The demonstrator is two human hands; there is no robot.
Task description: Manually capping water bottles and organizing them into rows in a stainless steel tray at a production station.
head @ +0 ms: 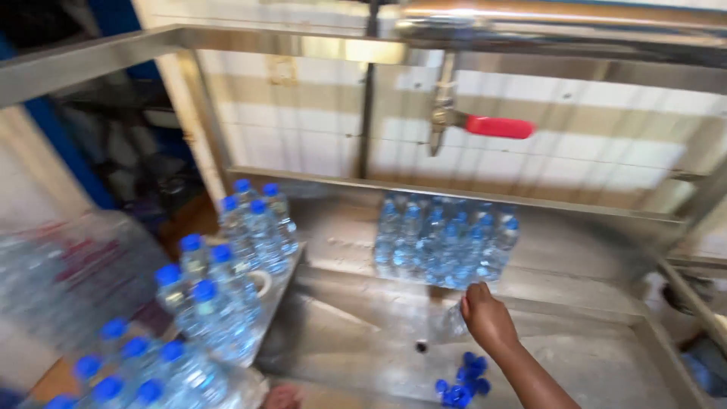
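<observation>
Below, a clear plastic bottle [453, 320] is gripped by the right hand [488, 318] over the steel sink [363, 333].
Fingers are curled round it beneath a row of blue-capped bottles [443, 246]; loose blue caps [463, 379] are scattered near the drain; the left hand [282, 395] is barely seen, its pose indiscernible.

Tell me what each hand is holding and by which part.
The right hand grips a clear plastic bottle over the steel sink; blur hides which part it grips. The left hand barely shows at the bottom edge; its hold cannot be told.
</observation>
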